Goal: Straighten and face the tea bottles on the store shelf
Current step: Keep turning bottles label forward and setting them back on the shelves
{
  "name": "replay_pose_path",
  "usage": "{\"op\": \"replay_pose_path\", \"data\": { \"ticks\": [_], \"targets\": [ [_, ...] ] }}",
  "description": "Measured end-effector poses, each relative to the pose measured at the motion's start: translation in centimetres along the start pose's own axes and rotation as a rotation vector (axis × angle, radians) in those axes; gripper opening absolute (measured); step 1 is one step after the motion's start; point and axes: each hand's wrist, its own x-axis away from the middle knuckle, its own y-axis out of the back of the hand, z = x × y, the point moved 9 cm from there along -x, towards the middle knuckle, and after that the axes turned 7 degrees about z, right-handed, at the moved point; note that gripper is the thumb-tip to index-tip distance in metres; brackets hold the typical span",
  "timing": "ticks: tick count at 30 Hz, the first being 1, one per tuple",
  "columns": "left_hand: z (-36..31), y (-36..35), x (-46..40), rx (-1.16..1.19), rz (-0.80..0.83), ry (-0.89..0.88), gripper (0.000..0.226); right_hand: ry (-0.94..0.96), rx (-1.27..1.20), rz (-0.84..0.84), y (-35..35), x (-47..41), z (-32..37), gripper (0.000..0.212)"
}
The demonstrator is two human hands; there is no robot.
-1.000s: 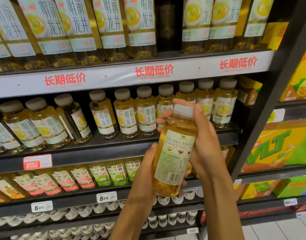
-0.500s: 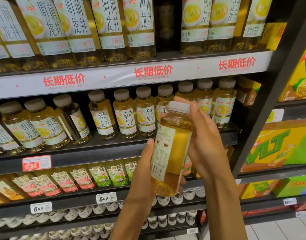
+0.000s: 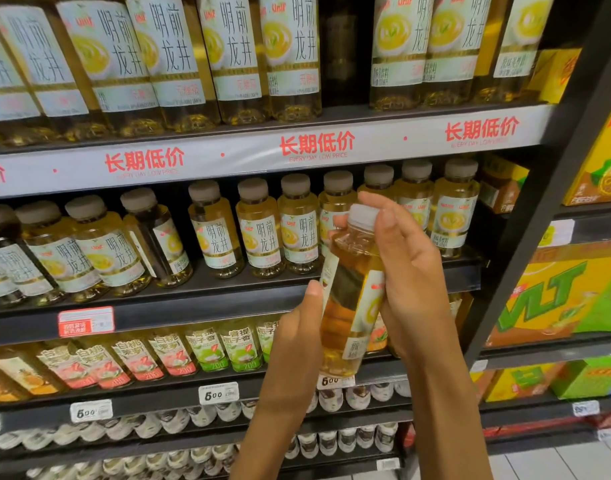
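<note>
A tea bottle (image 3: 350, 299) is being held clear of the shelving, in front of the middle shelf's (image 3: 227, 303) front edge, so that it can be turned before being put back. It is being supported low down by the left hand (image 3: 293, 341), whose thumb is lying along the bottle's left side; the remaining fingers are hidden behind it and appear to be wrapped round. The right hand (image 3: 411, 282) is being kept against the bottle's right side and neck, fingers curved over the white cap, which suits rotating it. The label is being shown edge-on, with its front only partly visible at the right, so facing is judged unfinished. Behind, on the middle shelf, the row of bottles (image 3: 259, 230) is standing mostly label-forward. One bottle (image 3: 158, 237) left of centre is turned sideways and is judged to need attention.
</note>
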Motion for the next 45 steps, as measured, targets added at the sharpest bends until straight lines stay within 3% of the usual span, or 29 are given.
{"op": "replay_pose_path", "data": {
  "ticks": [4,8,12,14,18,22,26,29,33,39,45],
  "targets": [
    [0.8,-0.2,0.1,0.085,0.082,0.026,0.077,-0.070,-0.014,0.034,0.0,-0.1,-0.4,0.044],
    [1.9,-1.6,0.5,0.265,0.309,0.122,0.069,-0.120,-0.286,0.121,-1.5,-0.3,-1.1,0.053],
    [2.7,-2.2,0.8,0.289,0.465,0.190,0.075,-0.084,-0.369,0.140,-1.9,-0.2,-1.4,0.044],
    [2.8,-1.5,0.5,0.198,0.425,0.171,0.071,-0.072,-0.363,0.136,-1.8,0.0,-1.3,0.040],
    [2.6,0.8,0.1,0.077,0.162,0.162,0.065,-0.063,-0.216,0.073,-1.2,-0.1,-1.3,0.038],
    [2.7,0.5,0.6,0.055,0.155,0.200,0.076,-0.172,-0.201,0.024,-0.4,-0.1,-2.7,0.040],
    [3.3,-0.5,1.3,0.192,0.273,0.263,0.066,-0.286,-0.242,0.045,-0.1,0.2,-3.8,0.044],
    [3.0,-2.3,2.4,0.429,0.447,0.312,0.073,-0.261,-0.359,0.067,-0.8,0.2,-3.7,0.042],
    [2.5,-3.5,3.0,0.515,0.557,0.307,0.074,-0.343,-0.447,0.050,-1.1,0.5,-5.0,0.041],
    [2.1,-4.5,3.3,0.523,0.603,0.296,0.072,-0.628,-0.602,0.000,-0.8,1.5,-8.3,0.052],
    [2.5,-4.5,3.0,0.580,0.559,0.284,0.074,-0.717,-0.681,-0.051,-0.5,2.1,-9.8,0.051]
  ]
}}
